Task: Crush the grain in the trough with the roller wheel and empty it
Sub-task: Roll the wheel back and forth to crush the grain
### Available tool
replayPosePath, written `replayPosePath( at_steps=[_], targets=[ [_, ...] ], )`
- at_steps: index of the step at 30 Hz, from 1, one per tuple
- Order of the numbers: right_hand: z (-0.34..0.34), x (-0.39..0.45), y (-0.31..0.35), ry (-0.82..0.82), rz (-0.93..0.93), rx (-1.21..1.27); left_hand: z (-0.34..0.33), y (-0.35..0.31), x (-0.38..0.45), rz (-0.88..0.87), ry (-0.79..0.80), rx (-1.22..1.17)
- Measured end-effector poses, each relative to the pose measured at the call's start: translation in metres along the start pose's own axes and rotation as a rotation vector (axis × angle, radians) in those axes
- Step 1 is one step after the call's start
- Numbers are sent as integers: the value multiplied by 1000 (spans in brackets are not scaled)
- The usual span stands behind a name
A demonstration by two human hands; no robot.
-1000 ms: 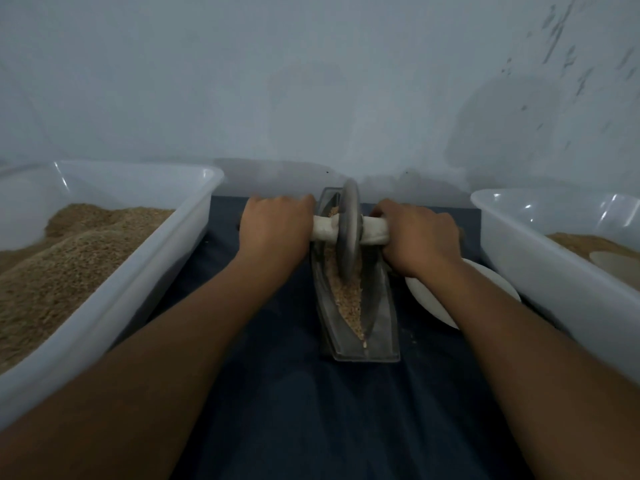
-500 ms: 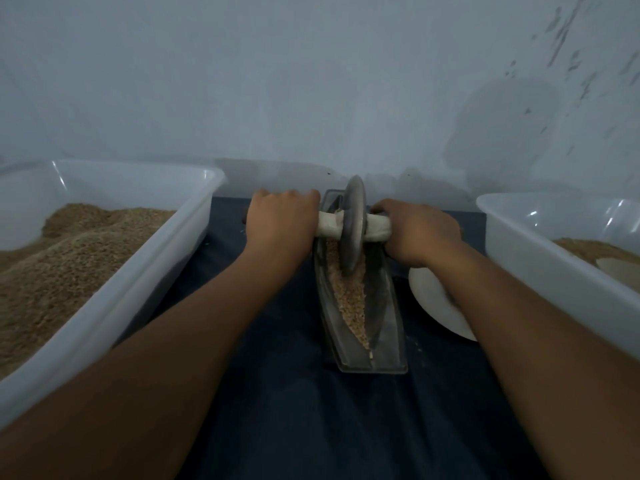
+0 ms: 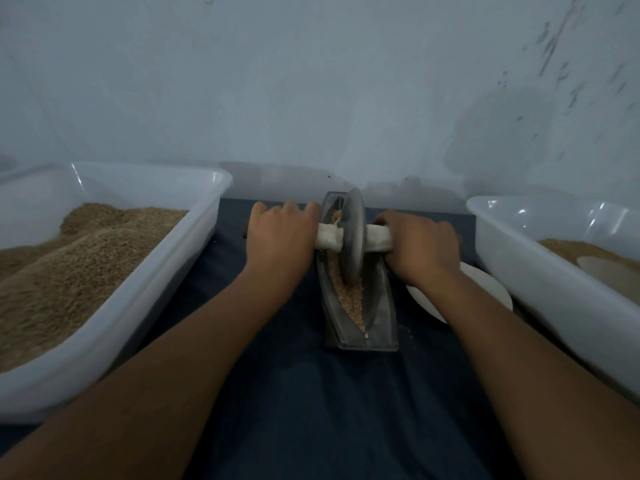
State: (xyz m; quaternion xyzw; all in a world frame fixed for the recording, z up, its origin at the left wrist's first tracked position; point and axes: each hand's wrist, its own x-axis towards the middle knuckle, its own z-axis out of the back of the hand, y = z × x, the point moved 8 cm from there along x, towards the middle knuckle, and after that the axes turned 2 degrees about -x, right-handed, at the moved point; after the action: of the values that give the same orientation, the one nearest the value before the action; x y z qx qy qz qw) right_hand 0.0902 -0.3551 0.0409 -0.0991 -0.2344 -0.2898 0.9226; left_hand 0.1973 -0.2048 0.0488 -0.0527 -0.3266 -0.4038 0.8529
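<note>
The trough [image 3: 360,306] with grain [image 3: 351,299] lies on a dark-blue-covered bench [image 3: 311,410] by a pale wall [image 3: 311,81]. Left hand [image 3: 280,237] and right hand [image 3: 419,245] curl their fingers around the cloth-wrapped axle [image 3: 327,237] of the roller wheel [image 3: 355,237] standing in it.

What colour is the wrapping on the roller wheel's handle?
Off-white, on the handle wrapping either side of the grey roller wheel; the head view shows it.
</note>
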Motion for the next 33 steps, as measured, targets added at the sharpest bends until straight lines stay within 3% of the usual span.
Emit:
replayPosePath(
  at_steps=[33],
  targets=[
    [37, -47, 13, -242, 34, 24, 19, 8, -36, 18, 3, -89]
  ],
)
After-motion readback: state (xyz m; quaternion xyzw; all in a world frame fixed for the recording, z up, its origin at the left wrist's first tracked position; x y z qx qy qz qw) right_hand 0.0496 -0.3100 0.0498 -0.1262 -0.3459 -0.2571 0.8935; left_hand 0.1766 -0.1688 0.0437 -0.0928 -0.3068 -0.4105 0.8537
